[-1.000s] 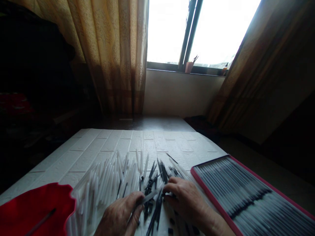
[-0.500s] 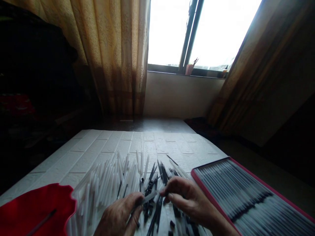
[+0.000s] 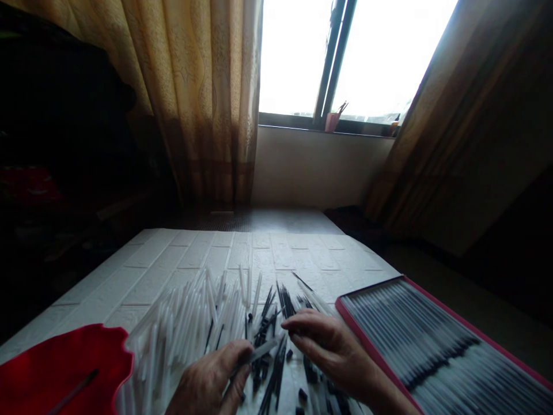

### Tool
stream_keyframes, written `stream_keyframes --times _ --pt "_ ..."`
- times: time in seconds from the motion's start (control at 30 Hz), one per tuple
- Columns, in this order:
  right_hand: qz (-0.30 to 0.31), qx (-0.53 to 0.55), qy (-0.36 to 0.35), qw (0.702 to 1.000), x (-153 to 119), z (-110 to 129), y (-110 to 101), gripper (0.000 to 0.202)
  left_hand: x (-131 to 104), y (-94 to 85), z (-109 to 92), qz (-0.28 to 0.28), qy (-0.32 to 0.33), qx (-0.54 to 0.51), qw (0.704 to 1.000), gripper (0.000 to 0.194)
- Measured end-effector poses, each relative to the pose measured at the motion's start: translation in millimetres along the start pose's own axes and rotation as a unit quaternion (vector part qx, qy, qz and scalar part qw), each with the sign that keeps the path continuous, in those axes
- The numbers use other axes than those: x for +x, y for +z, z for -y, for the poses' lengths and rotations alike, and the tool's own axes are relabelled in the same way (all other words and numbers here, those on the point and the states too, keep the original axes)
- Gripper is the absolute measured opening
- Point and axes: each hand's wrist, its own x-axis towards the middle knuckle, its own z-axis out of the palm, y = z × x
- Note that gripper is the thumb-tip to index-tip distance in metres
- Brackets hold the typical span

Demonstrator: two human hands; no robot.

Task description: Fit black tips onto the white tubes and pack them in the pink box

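One tube (image 3: 262, 349) is pinched between thumb and fingers of the left hand (image 3: 209, 377), over black rods (image 3: 276, 377). The right hand (image 3: 334, 349), thumb and fingers slightly parted, is near a black cap (image 3: 289, 354). Further left, clear tubes (image 3: 190, 323) lie on the bench (image 3: 254, 245) beside a red bowl (image 3: 47, 363); rightward, a red-rimmed box (image 3: 371, 344) holds packed rows of pens (image 3: 410, 320).

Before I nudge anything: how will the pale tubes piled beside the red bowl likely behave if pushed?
The pale tubes look straight along their length, so they're probably stiff. Being slim and cloudy like plastic, they seem likely to be light. They look round and lie loosely together, so a push may set several rolling.
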Motion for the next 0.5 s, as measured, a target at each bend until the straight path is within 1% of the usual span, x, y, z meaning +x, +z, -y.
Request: stream_keyframes --times 0.07,0.17,0.23,0.5 --pt "0.006 -0.001 0.021 1.0 0.2 1.9 0.3 0.017 -0.4 0.5 0.4 0.006 0.0 -0.013 1.0 0.02" --pt "0.007 0.0 0.04 0.999 0.1 5.2 1.4 0.009 -0.5 1.2 1.2 0.005 0.011 -0.025 1.0 0.02" --pt "0.01 -0.005 0.036 0.999 0.0 6.4 2.2 0.005 -0.1 1.5 1.1 0.004 0.012 -0.026 1.0 0.02" --pt "0.024 -0.023 0.026 0.999 -1.1 6.1 5.1 0.007 3.4 0.0 -3.0 -0.006 0.01 -0.016 1.0 0.018"
